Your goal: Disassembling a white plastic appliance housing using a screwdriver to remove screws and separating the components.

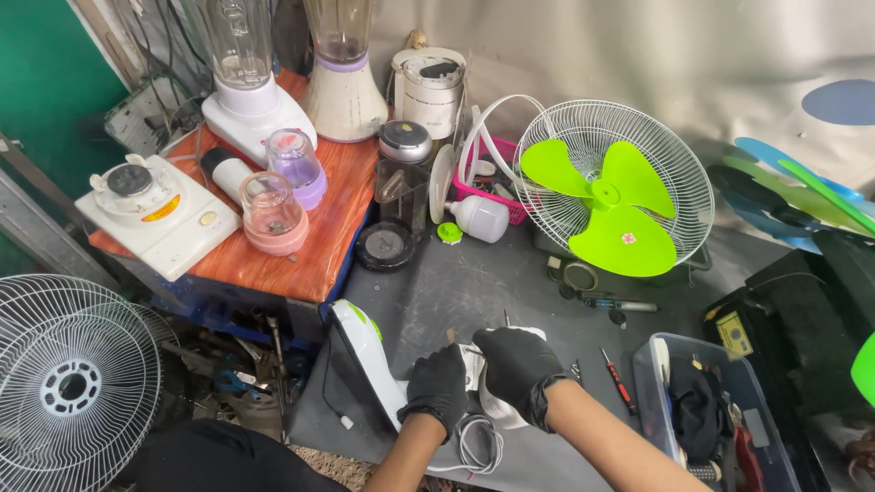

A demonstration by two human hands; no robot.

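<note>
Left hand: black-gloved left hand [438, 385] is curling shut on the white plastic fan body w/ green trim [365, 351], pinning it to the grey work mat [474, 282].
Right hand: black-gloved right hand [517, 363] is closing down over the white round motor housing [492, 401]; can't tell if the fingers are actually clamping it or just pressing on top.
Work piece: lying at 6 o'clock of the mat, just in front of the person, w/ the thin metal shaft [507, 318] poking up toward 12.
Cord: white coiled power cable [476, 446] is bunching right under both wrists.
Risk 1: shaft tip is pointing up beside the right knuckles — a slip of the grip prob. means a jab through the glove.
Risk 2: cable is sitting loose under the piece, so it could snag & tug the body sideways.
Risk 3: red-handled screwdriver [620, 381] is lying at 3 o'clock, near the right forearm — an elbow sweep could be knocking it into the clear plastic parts bin [649, 383].
Risk 4: lime-green three-blade fan in white wire guard [612, 193] is leaning at 1 o'clock, well apart; prob. safe.
</note>
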